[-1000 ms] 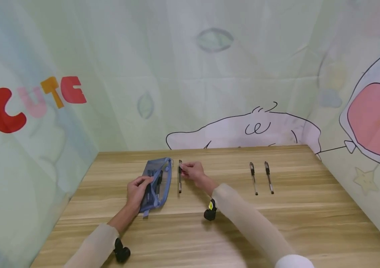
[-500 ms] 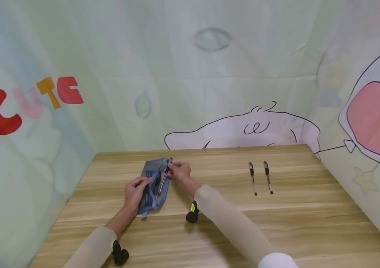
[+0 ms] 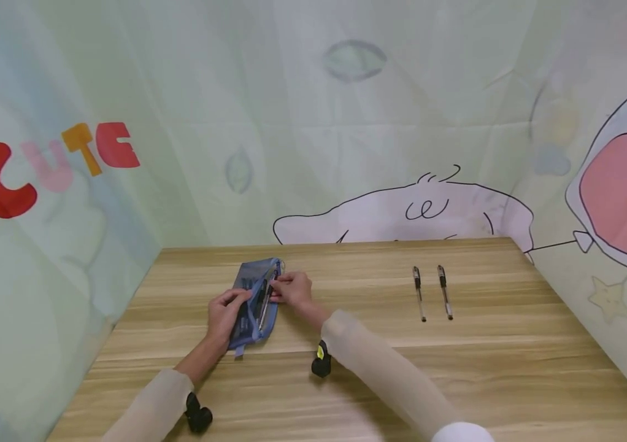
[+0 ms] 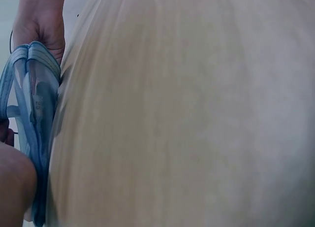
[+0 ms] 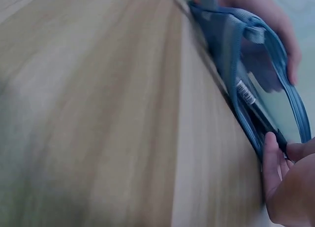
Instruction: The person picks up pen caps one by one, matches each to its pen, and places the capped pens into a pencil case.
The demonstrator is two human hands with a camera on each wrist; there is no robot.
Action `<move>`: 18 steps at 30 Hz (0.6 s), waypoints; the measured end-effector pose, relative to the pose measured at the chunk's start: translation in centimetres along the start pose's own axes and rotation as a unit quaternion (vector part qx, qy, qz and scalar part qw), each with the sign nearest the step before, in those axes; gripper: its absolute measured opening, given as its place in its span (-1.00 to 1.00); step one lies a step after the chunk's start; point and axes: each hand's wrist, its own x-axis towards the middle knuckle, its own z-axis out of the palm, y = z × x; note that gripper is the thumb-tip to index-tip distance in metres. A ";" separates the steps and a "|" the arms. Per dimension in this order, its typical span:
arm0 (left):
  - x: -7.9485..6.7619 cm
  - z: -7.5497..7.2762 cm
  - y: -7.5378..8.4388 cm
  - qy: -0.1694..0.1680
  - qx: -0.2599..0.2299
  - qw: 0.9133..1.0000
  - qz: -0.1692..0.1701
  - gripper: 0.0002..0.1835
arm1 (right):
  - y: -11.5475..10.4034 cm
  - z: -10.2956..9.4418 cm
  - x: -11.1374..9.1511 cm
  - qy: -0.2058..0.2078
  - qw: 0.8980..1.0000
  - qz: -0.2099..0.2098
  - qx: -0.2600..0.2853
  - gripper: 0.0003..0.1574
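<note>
A blue see-through zip pencil case (image 3: 255, 271) lies at the left-centre of the table with its mouth held apart. My left hand (image 3: 224, 318) pinches the near-left edge of its opening between thumb and fingers. At the opposite edge, my right hand (image 3: 294, 290) pinches the dark end of a gel pen (image 5: 250, 98), whose barcoded barrel reaches into the case in the right wrist view. Other dark pens show through the mesh. In the left wrist view, the case (image 4: 42, 96) stands between both hands at the far left.
Two capped black gel pens, one (image 3: 418, 288) beside the other (image 3: 444, 288), lie side by side on the right of the wooden table (image 3: 484, 368). A printed cloth (image 3: 335, 153) hangs round the table's back and sides.
My right hand has taken the pen from the table beside the case, carried it left and lowered it into the opening. My left hand keeps holding the case's edge.
</note>
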 end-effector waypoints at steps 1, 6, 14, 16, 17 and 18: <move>0.0 -0.1 0.0 -0.001 -0.002 1.000 0.002 -0.95 | 0.0 0.1 -0.2 -0.008 1.000 -0.004 -0.014 -0.74; 0.0 -0.2 0.1 -0.010 -0.007 1.000 0.001 -0.91 | -0.2 0.6 -0.7 -0.050 0.995 -0.033 -0.083 -0.68; 0.0 -0.1 0.2 -0.004 0.000 1.000 0.004 -0.89 | -0.8 0.7 -1.3 -0.105 0.987 -0.049 -0.114 -0.65; 0.0 -0.1 0.1 -0.003 -0.001 1.000 0.006 -0.87 | -0.8 0.6 -1.4 -0.114 0.986 -0.049 -0.113 -0.66; 0.0 0.0 0.1 -0.002 -0.002 1.000 0.006 -0.86 | -0.8 0.5 -1.4 -0.119 0.985 -0.050 -0.111 -0.66; 0.0 -0.1 0.1 -0.002 -0.002 1.000 0.006 -0.86 | -0.8 0.4 -1.4 -0.124 0.985 -0.051 -0.111 -0.66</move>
